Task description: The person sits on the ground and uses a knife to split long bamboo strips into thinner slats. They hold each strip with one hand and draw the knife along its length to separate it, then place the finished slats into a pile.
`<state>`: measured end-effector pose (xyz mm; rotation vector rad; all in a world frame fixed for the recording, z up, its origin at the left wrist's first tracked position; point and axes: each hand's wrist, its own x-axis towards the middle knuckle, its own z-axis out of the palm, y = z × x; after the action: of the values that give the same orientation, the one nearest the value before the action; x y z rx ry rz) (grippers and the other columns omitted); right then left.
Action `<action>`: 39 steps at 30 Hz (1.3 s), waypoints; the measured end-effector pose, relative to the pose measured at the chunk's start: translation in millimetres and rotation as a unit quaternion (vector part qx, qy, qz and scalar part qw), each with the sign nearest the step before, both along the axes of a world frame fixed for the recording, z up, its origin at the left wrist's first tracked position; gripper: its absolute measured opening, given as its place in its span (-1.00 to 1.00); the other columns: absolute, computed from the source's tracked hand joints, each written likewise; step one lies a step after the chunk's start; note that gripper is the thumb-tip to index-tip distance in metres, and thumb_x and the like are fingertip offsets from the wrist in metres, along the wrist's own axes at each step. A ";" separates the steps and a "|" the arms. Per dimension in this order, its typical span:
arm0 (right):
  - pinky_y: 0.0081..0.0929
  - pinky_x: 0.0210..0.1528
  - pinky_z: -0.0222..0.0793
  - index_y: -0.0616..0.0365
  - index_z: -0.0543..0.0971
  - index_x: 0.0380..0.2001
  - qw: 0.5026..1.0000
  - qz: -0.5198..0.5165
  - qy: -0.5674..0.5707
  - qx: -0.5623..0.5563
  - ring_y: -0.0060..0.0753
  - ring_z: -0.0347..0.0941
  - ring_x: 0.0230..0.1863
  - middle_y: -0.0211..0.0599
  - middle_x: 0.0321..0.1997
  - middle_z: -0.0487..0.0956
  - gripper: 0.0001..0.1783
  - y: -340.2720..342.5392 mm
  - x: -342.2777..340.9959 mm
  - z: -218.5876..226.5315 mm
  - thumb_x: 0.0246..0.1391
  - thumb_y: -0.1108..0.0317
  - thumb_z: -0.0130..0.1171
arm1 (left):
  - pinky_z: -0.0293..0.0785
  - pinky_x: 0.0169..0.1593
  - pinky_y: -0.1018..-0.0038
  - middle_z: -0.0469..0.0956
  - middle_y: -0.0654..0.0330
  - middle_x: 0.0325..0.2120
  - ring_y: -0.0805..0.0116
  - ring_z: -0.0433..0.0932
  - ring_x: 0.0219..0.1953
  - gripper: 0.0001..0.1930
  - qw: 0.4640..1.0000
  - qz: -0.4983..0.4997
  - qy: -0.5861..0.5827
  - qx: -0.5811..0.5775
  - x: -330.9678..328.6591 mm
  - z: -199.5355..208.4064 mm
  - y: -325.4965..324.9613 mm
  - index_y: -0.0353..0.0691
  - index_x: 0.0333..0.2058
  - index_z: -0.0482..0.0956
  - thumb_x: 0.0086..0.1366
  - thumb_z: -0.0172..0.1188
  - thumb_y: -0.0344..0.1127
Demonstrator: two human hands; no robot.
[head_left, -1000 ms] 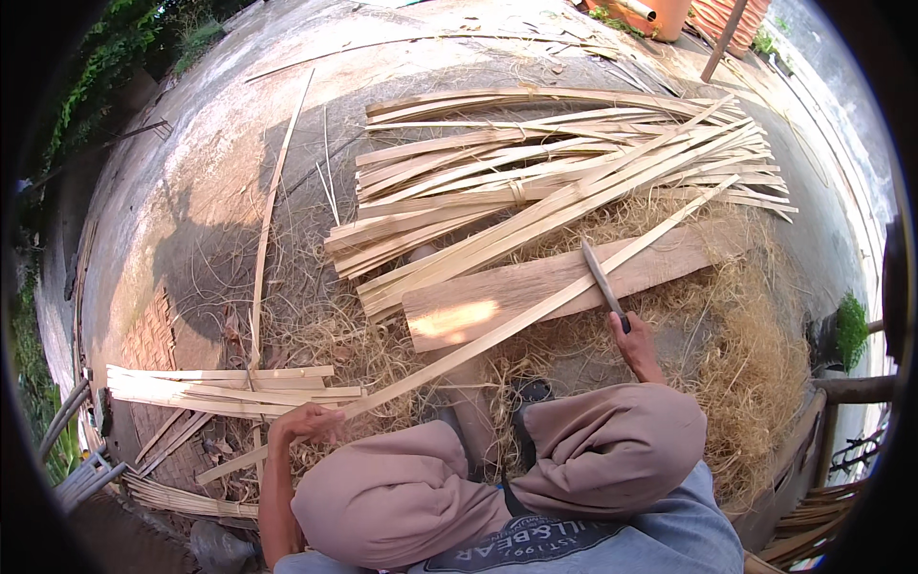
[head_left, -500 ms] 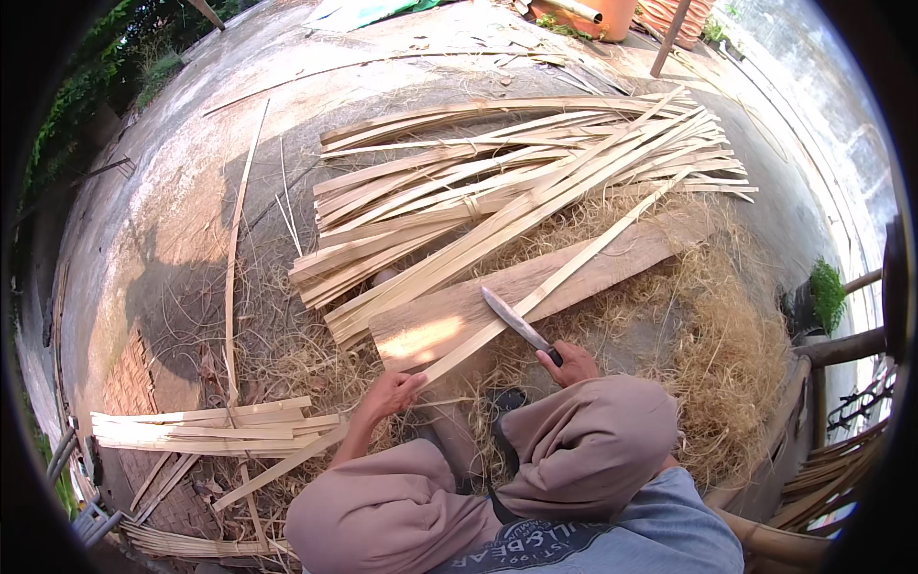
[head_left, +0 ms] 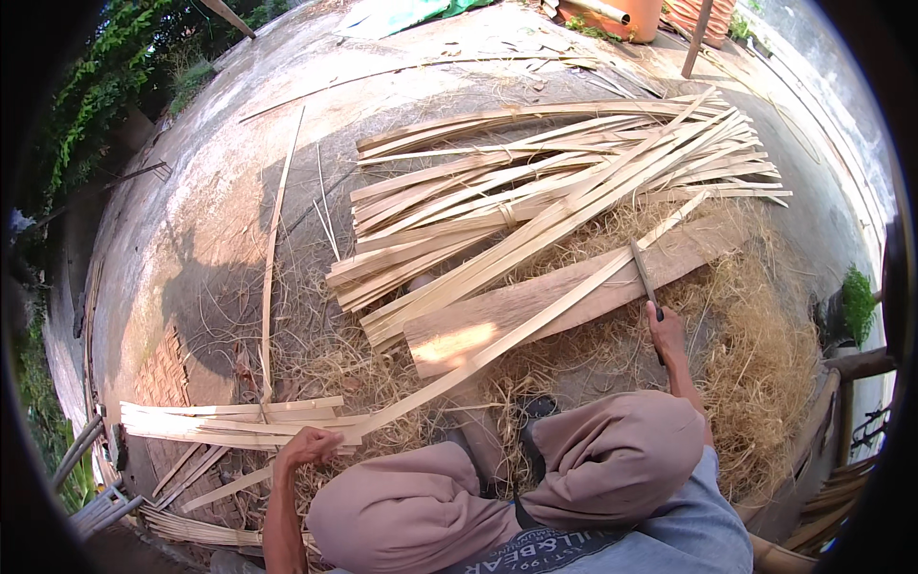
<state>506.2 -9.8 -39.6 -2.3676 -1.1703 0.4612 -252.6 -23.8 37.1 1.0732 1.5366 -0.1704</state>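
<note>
My left hand (head_left: 312,446) grips the near end of a long pale bamboo strip (head_left: 521,335). The strip runs up and to the right across a brown wooden board (head_left: 612,308) that lies slantwise in front of my knees. In my right hand (head_left: 666,333) is a knife (head_left: 643,271) with a dark handle. Its blade points away from me and crosses the strip near the board's far right part. Whether the edge bites into the strip is too small to tell.
Beyond the board lies a large pile of bamboo strips (head_left: 535,206). A smaller stack of strips (head_left: 229,421) rests at the left, close to my left hand. Curly shavings (head_left: 732,383) heap at the right. A lone strip (head_left: 279,258) lies on the concrete floor.
My right hand has carried the knife up and right along the strip. My left hand has drawn back left and down with the strip's end. The view has shifted slightly.
</note>
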 end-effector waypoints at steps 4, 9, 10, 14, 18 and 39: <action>0.03 -0.28 0.39 0.35 0.57 -0.51 1.000 -0.004 -0.010 0.017 0.24 0.56 -0.39 0.20 -0.51 0.57 -0.26 15.8 -12.0 -17.4 0.32 -0.24 0.05 | 0.51 -0.46 0.52 0.66 0.22 -0.56 0.52 0.62 -0.54 -0.47 0.998 -0.048 -0.013 -0.027 42.9 -6.3 18.1 -0.25 -0.31 0.73 0.43 0.20 0.19; 0.03 -0.27 0.42 0.27 0.52 -0.48 0.992 0.111 0.040 0.033 0.26 0.56 -0.37 0.14 -0.50 0.57 -0.37 -9.6 -120.3 -22.3 0.30 -0.18 0.15 | 0.40 -0.47 0.48 0.58 0.26 -0.61 0.50 0.49 -0.58 -0.42 0.991 -0.053 -0.123 0.028 173.8 -41.4 42.3 -0.24 -0.45 0.68 0.50 0.07 0.18; 0.01 -0.30 0.41 0.25 0.50 -0.48 0.985 0.168 0.006 0.041 0.23 0.54 -0.41 0.11 -0.52 0.55 -0.39 -25.9 -125.5 -22.9 0.29 -0.16 0.17 | 0.38 -0.47 0.49 0.55 0.28 -0.62 0.51 0.46 -0.59 -0.41 0.988 -0.078 -0.116 0.071 189.1 -50.0 45.5 -0.24 -0.47 0.67 0.50 0.07 0.19; 0.05 -0.29 0.40 0.23 0.49 -0.44 0.984 0.177 -0.019 0.031 0.26 0.56 -0.35 0.12 -0.47 0.58 -0.40 -24.1 -74.1 -18.7 0.29 -0.19 0.16 | 0.30 -0.47 0.50 0.47 0.33 -0.68 0.53 0.40 -0.59 -0.38 0.993 -0.077 -0.038 0.081 126.1 -53.2 22.7 -0.23 -0.57 0.63 0.47 0.12 0.21; -0.01 -0.33 0.39 0.24 0.54 -0.49 0.999 0.031 0.020 0.022 0.19 0.56 -0.39 0.10 -0.55 0.56 -0.41 18.2 -44.7 5.6 0.31 -0.13 0.17 | 0.29 -0.48 0.50 0.46 0.33 -0.70 0.55 0.40 -0.60 -0.40 0.994 -0.048 -0.049 0.089 125.5 -42.2 23.3 -0.21 -0.58 0.64 0.44 0.17 0.20; -0.04 -0.36 0.41 0.27 0.52 -0.44 0.964 0.265 0.018 0.029 0.15 0.54 -0.46 0.10 -0.54 0.55 -0.37 -56.3 -158.0 -9.0 0.32 -0.19 0.14 | 0.26 -0.50 0.46 0.42 0.33 -0.74 0.51 0.37 -0.63 -0.31 0.989 -0.087 -0.033 0.118 142.3 -60.3 31.4 -0.24 -0.63 0.59 0.40 0.15 0.31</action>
<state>348.2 -66.1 -48.6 -1.9662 -1.7752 0.6252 -110.3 7.6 -23.2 1.3878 1.4277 -0.0718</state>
